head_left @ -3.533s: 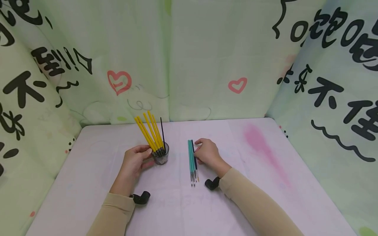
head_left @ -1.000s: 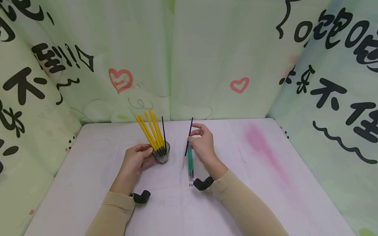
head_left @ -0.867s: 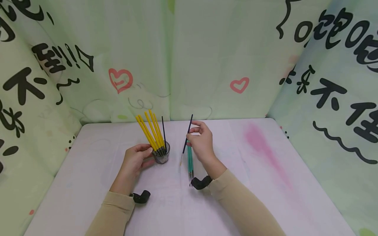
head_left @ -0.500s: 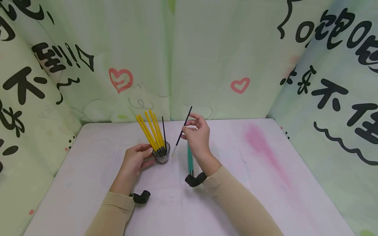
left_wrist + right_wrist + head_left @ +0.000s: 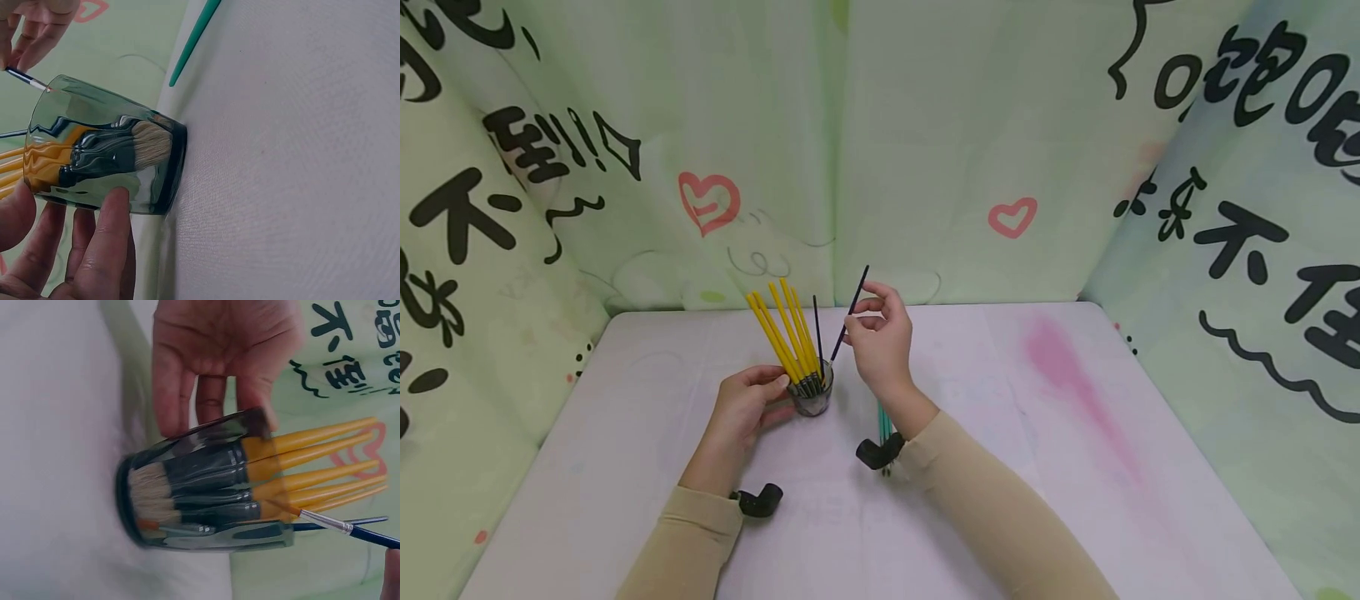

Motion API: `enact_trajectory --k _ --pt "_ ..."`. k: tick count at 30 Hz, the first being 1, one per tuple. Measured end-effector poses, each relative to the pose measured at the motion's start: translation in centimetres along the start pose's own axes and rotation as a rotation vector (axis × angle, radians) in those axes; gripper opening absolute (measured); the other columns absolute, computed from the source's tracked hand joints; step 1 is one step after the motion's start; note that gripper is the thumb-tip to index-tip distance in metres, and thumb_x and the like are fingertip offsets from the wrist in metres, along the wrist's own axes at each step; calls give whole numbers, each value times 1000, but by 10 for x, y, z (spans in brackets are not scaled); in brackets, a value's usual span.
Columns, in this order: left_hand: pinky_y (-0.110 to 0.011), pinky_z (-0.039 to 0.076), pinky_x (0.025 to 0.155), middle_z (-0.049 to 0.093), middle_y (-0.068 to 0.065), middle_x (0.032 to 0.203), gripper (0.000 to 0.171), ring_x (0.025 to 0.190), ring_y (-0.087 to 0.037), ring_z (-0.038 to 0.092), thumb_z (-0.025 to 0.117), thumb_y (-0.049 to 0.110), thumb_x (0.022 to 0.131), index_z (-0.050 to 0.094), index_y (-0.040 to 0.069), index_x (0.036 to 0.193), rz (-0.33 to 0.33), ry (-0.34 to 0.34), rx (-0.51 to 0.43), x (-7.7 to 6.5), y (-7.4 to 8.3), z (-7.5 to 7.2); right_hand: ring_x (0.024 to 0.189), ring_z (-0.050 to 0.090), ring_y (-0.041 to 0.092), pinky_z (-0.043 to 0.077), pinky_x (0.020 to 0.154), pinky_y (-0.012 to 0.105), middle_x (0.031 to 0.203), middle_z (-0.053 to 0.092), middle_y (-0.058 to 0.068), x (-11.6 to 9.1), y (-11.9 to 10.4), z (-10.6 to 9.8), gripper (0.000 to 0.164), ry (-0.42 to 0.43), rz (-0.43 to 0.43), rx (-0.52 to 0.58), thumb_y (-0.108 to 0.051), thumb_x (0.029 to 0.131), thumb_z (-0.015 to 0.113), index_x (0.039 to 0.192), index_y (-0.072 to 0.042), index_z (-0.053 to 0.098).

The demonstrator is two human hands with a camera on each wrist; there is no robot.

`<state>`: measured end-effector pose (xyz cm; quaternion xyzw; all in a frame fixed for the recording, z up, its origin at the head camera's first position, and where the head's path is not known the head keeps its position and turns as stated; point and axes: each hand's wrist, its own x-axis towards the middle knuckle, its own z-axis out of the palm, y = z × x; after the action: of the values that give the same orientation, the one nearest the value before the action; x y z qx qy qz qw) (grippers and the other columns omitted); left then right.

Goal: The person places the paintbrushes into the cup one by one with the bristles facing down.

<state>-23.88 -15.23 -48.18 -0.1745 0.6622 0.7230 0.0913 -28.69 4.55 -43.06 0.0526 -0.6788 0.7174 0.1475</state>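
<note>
Dark brush (image 5: 855, 298) pinched in right hand (image 5: 882, 342), tip at rim of glass (image 5: 811, 406) gripped by left hand (image 5: 747, 410); yellow brushes (image 5: 773, 333) already stand inside, teal brushes (image 5: 883, 421) still on bench (image 5: 625, 433).

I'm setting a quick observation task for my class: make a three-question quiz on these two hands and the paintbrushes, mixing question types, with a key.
1. True or false: the yellow-handled brushes stand bristles down in the clear cup that the left hand grips.

2. Fill in the blank: the teal-handled brushes, partly hidden in the head view, lie on the ____.

3. Multiple choice: what does the right hand pinch?
A) a yellow-handled brush
B) a dark-handled brush
C) a teal-handled brush

Key
1. True; the left wrist view shows bristles near the cup's base.
2. table
3. B
</note>
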Motion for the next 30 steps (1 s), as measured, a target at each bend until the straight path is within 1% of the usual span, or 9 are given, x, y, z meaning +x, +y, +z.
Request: enact_trajectory --k 4,9,13,14,17,20,21,24,30 --pt "-45 67 97 66 -13 128 37 112 -25 70 70 10 104 65 -1 139 0 -2 3 0 0 1 77 63 18 67 68 25 100 61 4 -1 10 2 49 -28 -19 -51 10 95 69 138 -13 64" --pt "-46 66 98 65 -16 132 36 115 -27 69 71 11 104 66 0 138 -2 1 18 0 1 3 84 63 24 67 71 25 105 63 8 -3 21 4 49 -72 -28 -128 8 96 70 140 -13 64" --pt "-46 66 98 65 -17 134 36 115 -27 69 71 11 104 66 0 138 -4 5 22 0 1 4 84 64 22 67 71 26 106 65 10 -4 28 6 50 -93 -30 -182 6 96 71 140 -15 65" --pt "-46 67 97 65 -16 132 36 113 -26 69 71 11 104 66 -1 138 -2 2 17 -1 1 4 84 65 20 67 72 27 107 65 12 -5 29 7 50 -105 -28 -189 6 96 71 141 -15 65" --pt "-44 68 95 66 -14 130 37 109 -22 70 70 11 105 65 -2 139 5 3 11 -3 0 0 87 66 19 64 72 26 108 67 12 -6 34 12 50 -140 -40 -233 6 96 71 141 -15 66" --pt "-43 68 93 67 -13 127 38 104 -18 70 69 10 105 64 -3 140 12 2 3 -4 0 -2 93 66 22 60 72 25 110 68 12 -8 37 15 50 -176 -60 -278 6 96 70 141 -15 66" --pt "-43 68 94 67 -13 128 38 105 -18 70 70 10 105 64 -3 140 12 3 4 -4 1 -2 94 67 23 59 72 25 110 68 10 -9 37 16 50 -180 -64 -295 5 96 69 141 -16 66" --pt "-43 68 94 67 -13 128 38 105 -18 70 70 11 105 65 -2 140 6 5 6 -3 1 -1 97 67 24 59 72 24 110 69 9 -9 39 15 50 -200 -55 -317 4 97 69 142 -17 66" --pt "-44 68 95 65 -15 134 39 111 -22 69 70 13 105 65 0 141 -5 11 15 -2 1 2 97 67 23 61 73 23 111 69 9 -9 44 15 51 -241 -19 -331 4 99 69 145 -18 65"
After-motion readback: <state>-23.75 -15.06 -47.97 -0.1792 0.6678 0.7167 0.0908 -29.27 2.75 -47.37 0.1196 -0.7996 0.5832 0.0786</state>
